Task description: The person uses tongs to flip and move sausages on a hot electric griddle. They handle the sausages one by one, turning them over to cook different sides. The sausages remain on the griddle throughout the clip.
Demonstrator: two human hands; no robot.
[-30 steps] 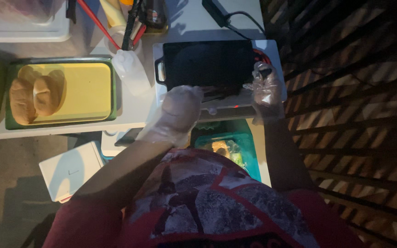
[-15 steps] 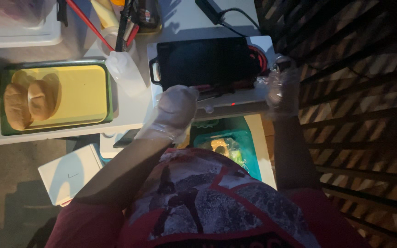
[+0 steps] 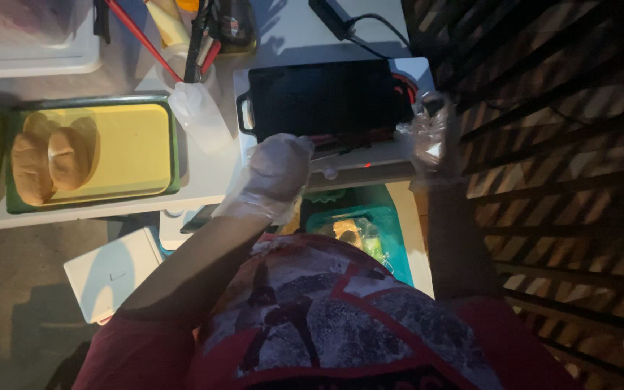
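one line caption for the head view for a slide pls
Gloved left hand and right hand rest on a black electric griddle beside a tray of buns.

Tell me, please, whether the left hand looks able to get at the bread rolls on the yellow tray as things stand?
Probably yes. The left hand rests at the black griddle's front edge, and the bread rolls lie further left on the same counter. Only a clear squeeze bottle stands between, set back.

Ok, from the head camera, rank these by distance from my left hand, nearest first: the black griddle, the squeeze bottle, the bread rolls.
From the left hand:
1. Black griddle, right at the fingertips, just ahead.
2. Clear squeeze bottle, a little to the left, lying on the counter.
3. Bread rolls, far left, on the yellow board in its green tray.
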